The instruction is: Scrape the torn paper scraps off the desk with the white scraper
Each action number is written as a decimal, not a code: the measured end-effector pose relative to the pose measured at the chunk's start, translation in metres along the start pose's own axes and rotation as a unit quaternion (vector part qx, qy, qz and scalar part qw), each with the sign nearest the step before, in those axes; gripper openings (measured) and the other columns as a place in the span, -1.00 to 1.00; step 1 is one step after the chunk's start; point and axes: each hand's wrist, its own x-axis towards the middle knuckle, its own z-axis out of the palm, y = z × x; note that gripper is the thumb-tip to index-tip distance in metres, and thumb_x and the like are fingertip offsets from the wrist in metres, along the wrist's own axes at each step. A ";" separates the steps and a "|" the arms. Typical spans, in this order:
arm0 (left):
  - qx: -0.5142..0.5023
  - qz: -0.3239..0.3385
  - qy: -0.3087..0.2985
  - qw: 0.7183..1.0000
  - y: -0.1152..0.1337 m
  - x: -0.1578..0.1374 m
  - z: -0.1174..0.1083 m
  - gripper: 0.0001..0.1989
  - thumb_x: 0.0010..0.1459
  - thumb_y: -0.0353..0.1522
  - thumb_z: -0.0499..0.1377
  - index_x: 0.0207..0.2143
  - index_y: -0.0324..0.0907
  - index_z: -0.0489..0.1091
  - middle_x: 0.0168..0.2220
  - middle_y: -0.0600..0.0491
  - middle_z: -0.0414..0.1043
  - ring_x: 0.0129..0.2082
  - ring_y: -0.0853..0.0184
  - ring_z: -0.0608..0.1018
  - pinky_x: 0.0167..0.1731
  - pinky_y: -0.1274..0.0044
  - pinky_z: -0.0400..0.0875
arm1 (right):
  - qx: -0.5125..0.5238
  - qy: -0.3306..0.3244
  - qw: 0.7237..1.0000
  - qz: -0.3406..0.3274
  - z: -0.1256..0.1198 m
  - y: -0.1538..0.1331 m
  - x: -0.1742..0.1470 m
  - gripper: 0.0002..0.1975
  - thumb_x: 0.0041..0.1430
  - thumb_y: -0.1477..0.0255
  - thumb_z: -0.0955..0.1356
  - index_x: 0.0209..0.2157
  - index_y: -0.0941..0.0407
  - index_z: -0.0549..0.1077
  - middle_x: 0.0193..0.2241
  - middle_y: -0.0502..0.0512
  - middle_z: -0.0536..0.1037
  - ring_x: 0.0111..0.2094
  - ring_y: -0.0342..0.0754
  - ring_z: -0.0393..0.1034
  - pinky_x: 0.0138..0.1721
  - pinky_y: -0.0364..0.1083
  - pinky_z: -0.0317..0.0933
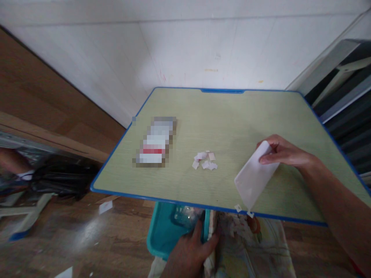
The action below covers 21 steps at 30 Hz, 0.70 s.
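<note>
My right hand (279,152) is closed on a white rectangular card (256,175), with the thumb on its near face. The card is tilted, its lower corner close to the table's front edge. Two small white paper scraps, one a paper scrap (238,208) and the other a paper scrap (250,214), lie by that corner. My left hand (188,251) is below the table edge, at the right side of a teal plastic bin (158,231). Its thumb and index finger are spread apart; the other fingers are hidden. A pile of small white scraps (204,160) lies mid-table.
The green table (185,112) has a blue rim and stands against a white wall. A pixelated flat item (156,141) lies at its left. Clear plastic (188,216) sits in the bin. Patterned cloth (255,247) is right of it. Paper (106,207) lies on the floor.
</note>
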 end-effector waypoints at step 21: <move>-0.026 -0.001 0.019 0.999 0.000 -0.003 0.004 -0.12 -0.26 -0.62 0.06 0.07 0.13 -0.23 0.10 -0.16 -0.27 -0.29 0.20 0.38 -0.35 0.40 0.26 | 0.089 0.206 0.971 -0.083 0.000 0.002 0.007 -0.91 -0.20 0.45 0.38 -0.52 0.12 0.45 -0.62 -0.08 0.47 -0.65 -0.25 0.29 -0.65 -0.26 0.16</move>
